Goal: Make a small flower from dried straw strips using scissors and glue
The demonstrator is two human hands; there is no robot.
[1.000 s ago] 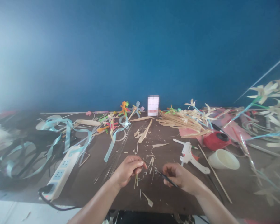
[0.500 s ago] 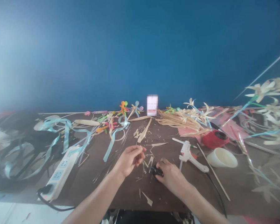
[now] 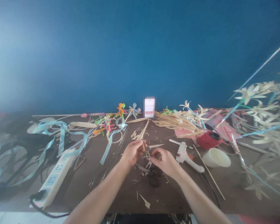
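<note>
My left hand (image 3: pixel 133 153), fingers pinched, grips a thin straw-coloured strip (image 3: pixel 147 151) over the middle of the table. The fingertips of my right hand (image 3: pixel 162 159) are closed at the strip's lower end, and the exact grip is partly hidden. Just below both hands, black-handled scissors (image 3: pixel 154 176) lie on the table with their blades pointing left. Pale husk scraps (image 3: pixel 145 201) are scattered around them, and a longer dry husk piece (image 3: pixel 143 130) lies beyond my left hand.
At right are a white glue gun (image 3: pixel 186 158), a thin stick (image 3: pixel 210 172), a white cup (image 3: pixel 216 157) and pale husk flowers (image 3: pixel 249 93). At left lie a power strip (image 3: pixel 54 179) and blue ribbon (image 3: pixel 107 147). Dry husks (image 3: pixel 175 123) are piled at the back.
My right hand has let go of the scissors, which now lie on the table. It has moved up and left to the strip at my left hand. The view has shifted slightly.
</note>
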